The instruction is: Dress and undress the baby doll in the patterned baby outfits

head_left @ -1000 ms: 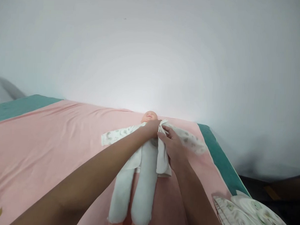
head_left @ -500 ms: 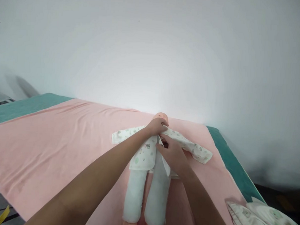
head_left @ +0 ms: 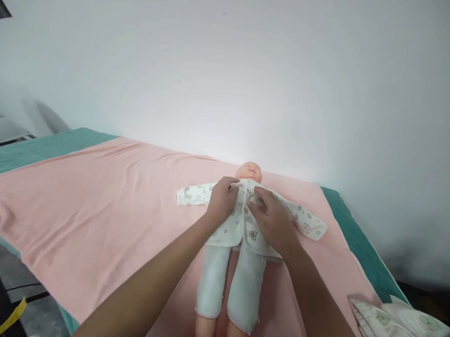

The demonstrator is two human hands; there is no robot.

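A baby doll (head_left: 249,171) lies on its back, wearing a white printed baby jacket (head_left: 252,235) with both sleeves spread out sideways. The two front panels meet edge to edge down the middle of the chest. My left hand (head_left: 222,197) rests on the panel at the left near the collar, thumb and forefinger apart. On the other panel lies my right hand (head_left: 272,215), its fingers spread and slightly bent against the cloth. White padded trouser legs (head_left: 213,282) cover the doll's thighs, with the lower legs bare.
A pink blanket (head_left: 85,207) lies under the doll over a green bed cover (head_left: 347,228). White printed fabric (head_left: 393,325) is folded at the lower right. A white wall (head_left: 229,79) rises behind. A yellow strip (head_left: 13,320) shows at the lower left.
Both hands have drawn apart from the middle of the chest. The right panel, folded back before, now lies flat against the left one. The doll's head has come into clearer view.
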